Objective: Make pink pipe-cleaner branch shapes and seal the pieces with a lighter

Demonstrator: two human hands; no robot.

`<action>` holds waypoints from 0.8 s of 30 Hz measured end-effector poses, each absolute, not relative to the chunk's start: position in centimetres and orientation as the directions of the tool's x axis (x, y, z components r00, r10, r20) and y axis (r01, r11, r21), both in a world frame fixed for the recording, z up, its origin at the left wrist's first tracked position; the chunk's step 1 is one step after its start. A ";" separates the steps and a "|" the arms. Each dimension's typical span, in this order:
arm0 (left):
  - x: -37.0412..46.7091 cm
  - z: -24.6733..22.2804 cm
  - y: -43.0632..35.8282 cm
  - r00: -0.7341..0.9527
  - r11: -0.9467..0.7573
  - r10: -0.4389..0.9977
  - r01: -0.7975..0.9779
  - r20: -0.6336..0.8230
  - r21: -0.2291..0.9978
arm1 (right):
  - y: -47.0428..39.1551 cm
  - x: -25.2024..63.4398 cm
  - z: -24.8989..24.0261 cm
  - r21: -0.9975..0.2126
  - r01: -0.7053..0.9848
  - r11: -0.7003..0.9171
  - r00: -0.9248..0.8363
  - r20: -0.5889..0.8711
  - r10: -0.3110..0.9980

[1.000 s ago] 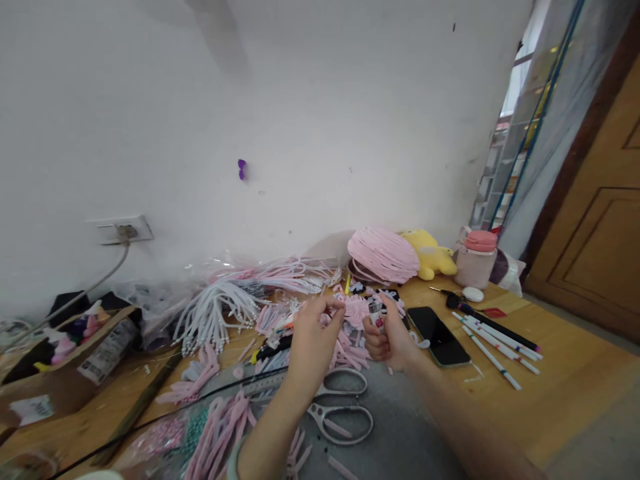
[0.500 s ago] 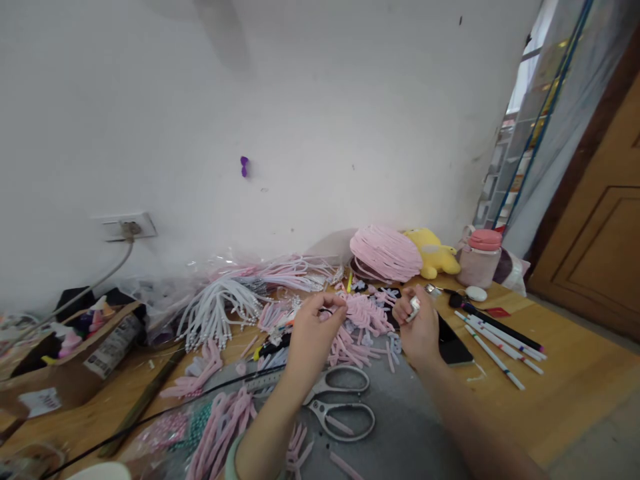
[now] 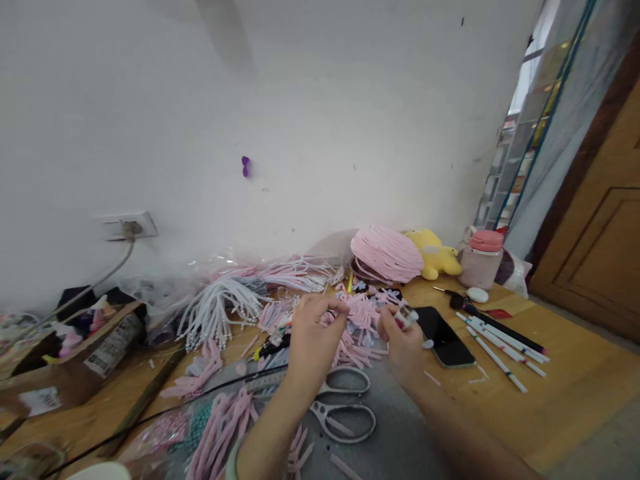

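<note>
My left hand [image 3: 319, 333] is raised over the craft pieces, its thumb and fingertips pinched together; anything between them is too small to make out. To its right, my right hand [image 3: 403, 343] is closed around a small clear bottle [image 3: 406, 317] with some red on it. Pink fuzzy pieces [image 3: 361, 310] lie behind and between the hands. Below them, scissors [image 3: 345, 421] with grey handles rest on the grey mat [image 3: 395, 427]. A black phone [image 3: 444, 337] lies just right of my right hand.
White and striped sticks [image 3: 500, 350] lie at the right, near a pink-lidded jar [image 3: 481, 259]. A pink bundle [image 3: 386, 255] and yellow plush [image 3: 433, 253] stand by the wall. White stems [image 3: 220, 310] and a cardboard box [image 3: 90, 360] are at the left.
My right hand has moved left, toward my left hand, with the small bottle now tilted and more visible. More of the phone shows. My left hand has barely moved.
</note>
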State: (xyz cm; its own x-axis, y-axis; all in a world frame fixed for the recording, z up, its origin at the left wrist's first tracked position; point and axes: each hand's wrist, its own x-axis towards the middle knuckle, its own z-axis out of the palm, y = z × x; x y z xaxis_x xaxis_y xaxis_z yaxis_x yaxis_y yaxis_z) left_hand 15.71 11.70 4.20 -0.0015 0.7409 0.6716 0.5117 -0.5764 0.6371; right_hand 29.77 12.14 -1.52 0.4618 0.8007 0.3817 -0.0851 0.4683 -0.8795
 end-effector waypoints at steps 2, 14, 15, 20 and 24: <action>15.9 4.1 11.6 0.022 -0.582 0.732 0.539 0.681 0.609 | 11.1 29.7 -1.5 -0.849 0.043 0.527 0.465 0.484 0.741; 16.7 3.5 11.3 0.154 -0.558 0.768 0.636 0.621 0.533 | 11.1 30.8 -1.0 -0.330 0.705 0.628 -0.058 0.856 0.515; 16.8 3.5 11.4 0.157 -0.556 0.774 0.633 0.613 0.539 | 11.2 30.8 -1.1 -0.378 0.682 0.626 -0.040 0.836 0.548; 16.8 3.0 12.1 0.201 -0.593 0.777 0.552 0.597 0.586 | 11.5 30.4 -1.6 -0.699 0.475 0.535 0.142 0.661 0.737; 16.6 2.7 12.6 0.218 -0.621 0.773 0.454 0.596 0.639 | 11.6 30.0 -1.3 -0.787 0.339 0.516 0.159 0.589 0.793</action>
